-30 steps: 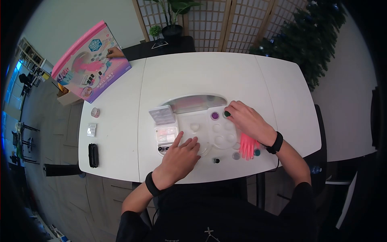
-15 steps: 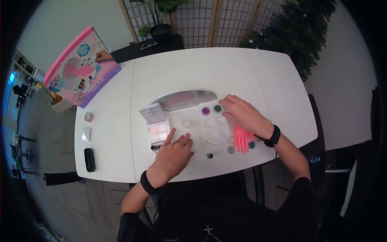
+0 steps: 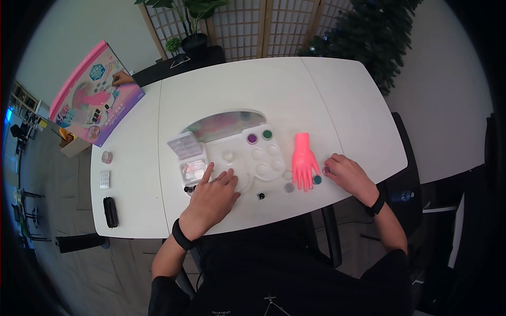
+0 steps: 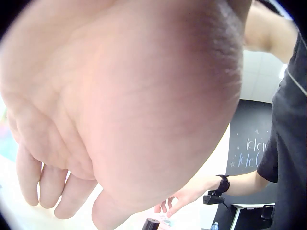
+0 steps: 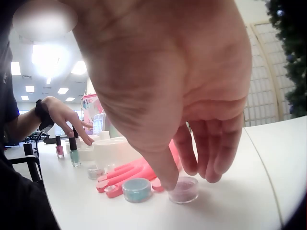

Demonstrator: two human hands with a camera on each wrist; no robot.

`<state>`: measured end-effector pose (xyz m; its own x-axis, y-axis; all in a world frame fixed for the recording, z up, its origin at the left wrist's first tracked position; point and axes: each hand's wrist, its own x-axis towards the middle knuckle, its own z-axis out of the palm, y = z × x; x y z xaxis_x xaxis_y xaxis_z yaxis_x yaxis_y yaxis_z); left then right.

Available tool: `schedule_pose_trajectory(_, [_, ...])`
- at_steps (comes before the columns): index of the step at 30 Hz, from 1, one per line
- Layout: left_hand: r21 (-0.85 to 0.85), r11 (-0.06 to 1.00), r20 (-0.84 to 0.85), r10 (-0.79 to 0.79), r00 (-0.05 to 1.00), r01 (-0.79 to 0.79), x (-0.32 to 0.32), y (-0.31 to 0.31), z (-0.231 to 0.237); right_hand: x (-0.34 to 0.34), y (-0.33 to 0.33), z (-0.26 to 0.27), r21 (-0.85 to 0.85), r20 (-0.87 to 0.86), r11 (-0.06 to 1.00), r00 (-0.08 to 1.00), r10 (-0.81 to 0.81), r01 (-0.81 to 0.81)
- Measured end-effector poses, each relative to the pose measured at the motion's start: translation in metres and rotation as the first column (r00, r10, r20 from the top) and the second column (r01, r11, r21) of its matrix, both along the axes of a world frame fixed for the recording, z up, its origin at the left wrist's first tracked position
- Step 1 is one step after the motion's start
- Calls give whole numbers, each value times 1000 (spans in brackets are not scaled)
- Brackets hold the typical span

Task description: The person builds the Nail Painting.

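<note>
My right hand [image 3: 345, 176] has its thumb and fingertips around a small clear jar of pink powder [image 5: 183, 190] standing on the table. The thumb overlaps its near side; the fingertips are at its far edge. A jar of teal powder [image 5: 136, 190] stands beside it. Next to these lies a pink model hand [image 3: 303, 163], fingers toward me. My left hand [image 3: 213, 200] rests with spread fingers on the white nail-art station [image 3: 213, 141]. In the station's round wells sit a purple jar [image 3: 252, 138] and a green jar [image 3: 268, 135].
A dark-capped nail polish bottle [image 3: 261, 196] and a grey jar [image 3: 288, 187] stand near the front edge. At the left are a pink-tinted jar [image 3: 107, 157], a small white pack [image 3: 105, 179] and a black case [image 3: 110, 212]. A nail-art box [image 3: 95, 100] stands at the back left corner.
My right hand has let go of the green jar in its well and moved right and toward me, past the model hand to the pink jar. My left hand stays on the station. The view has shifted.
</note>
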<state>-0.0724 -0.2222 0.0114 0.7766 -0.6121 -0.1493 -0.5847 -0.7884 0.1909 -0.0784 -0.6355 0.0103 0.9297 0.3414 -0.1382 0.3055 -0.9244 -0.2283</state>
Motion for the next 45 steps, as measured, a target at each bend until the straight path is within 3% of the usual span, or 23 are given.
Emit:
schedule_pose_trajectory(7, [-10, 1000, -11, 0, 1000, 0, 0, 1, -2, 6, 2, 0, 64, -4, 996, 998, -67, 67])
schedule_pose_trajectory(10, [-17, 1000, -8, -2, 1000, 2, 0, 1, -3, 22, 21, 24, 149, 99, 989, 995, -4, -11])
schedule_pose_trajectory(13, [-24, 1000, -5, -4, 1000, 4, -1, 1, -3, 43, 59, 47, 177, 49, 979, 995, 90, -97])
schedule_pose_trajectory(16, [-31, 999, 13, -6, 1000, 6, -2, 1, -7, 65, 93, 40, 195, 119, 925, 944, 307, -325])
schedule_pose_trajectory(19, [-36, 999, 23, -2, 1000, 3, -3, 2, -8, 80, 130, 35, 98, 76, 907, 912, 403, -409])
schedule_pose_trajectory(22, [-35, 999, 11, 7, 1000, -7, -4, 2, -7, 91, 144, 18, 110, 144, 857, 861, 488, -504])
schedule_pose_trajectory(37, [-27, 1000, 14, 13, 1000, -13, -4, 1, -10, 86, 155, 17, 92, 97, 881, 884, 456, -465])
schedule_pose_trajectory(40, [-18, 1000, 5, 8, 1000, -8, -3, 1, -5, 77, 143, 14, 242, 314, 833, 852, 418, -498])
schedule_pose_trajectory(43, [-28, 1000, 1, 8, 1000, -8, -5, 2, -7, 63, 110, 49, 261, 208, 900, 930, 302, -350])
schedule_pose_trajectory(45, [-27, 1000, 4, 8, 1000, -8, -3, 1, -7, 48, 77, 54, 153, 78, 955, 967, 243, -253])
